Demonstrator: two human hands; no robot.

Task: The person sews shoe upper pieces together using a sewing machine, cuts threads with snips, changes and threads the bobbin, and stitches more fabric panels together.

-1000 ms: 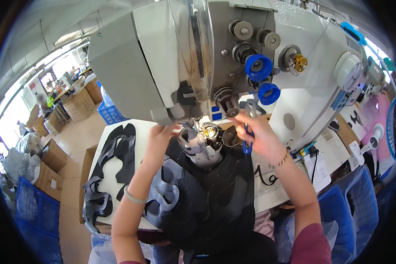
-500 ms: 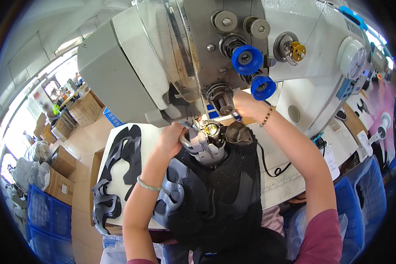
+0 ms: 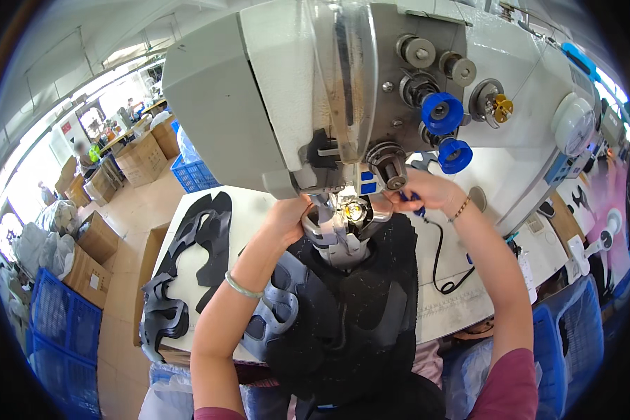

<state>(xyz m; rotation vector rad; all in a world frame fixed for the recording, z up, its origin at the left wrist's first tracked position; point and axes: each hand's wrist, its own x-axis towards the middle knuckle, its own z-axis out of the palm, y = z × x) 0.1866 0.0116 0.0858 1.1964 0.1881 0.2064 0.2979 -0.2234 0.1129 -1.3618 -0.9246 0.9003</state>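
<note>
- My left hand (image 3: pixel 285 218) is up at the needle area of the grey industrial sewing machine (image 3: pixel 259 105), fingers curled against the edge of the black shoe upper (image 3: pixel 357 308) right beside the presser foot (image 3: pixel 339 231); whether the fingers pinch the fabric or only press on it I cannot tell.
- My right hand (image 3: pixel 427 196) sits on the far side of the needle, fingers drawn together on a small blue-handled tool (image 3: pixel 414 203) — its tip is hidden, so I cannot tell what kind it is.
- The black shoe upper lies under the machine head, draped from the needle post down toward my lap, with a grey moulded overlay (image 3: pixel 276 311) on its left flank.
- A small lamp (image 3: pixel 355 210) glows just behind the presser foot, between my two hands.
- Two blue knobs (image 3: pixel 442 112) stand on the machine's face, one above the other, next to metal tension discs (image 3: pixel 416 50) and a brass-coloured fitting (image 3: pixel 500 106).
- On the white counter (image 3: pixel 189 280) to my left — a stack of black cut shoe pieces (image 3: pixel 206 231), well apart from the needle.
- A black cable (image 3: pixel 441 266) loops over the counter on my right.
- Far left on the floor: brown cardboard boxes (image 3: pixel 94 238), a blue plastic crate (image 3: pixel 56 318) and, further back, another blue crate (image 3: pixel 192 175).
- A small red sign (image 3: pixel 66 128) hangs on the far wall, too small to make out.
</note>
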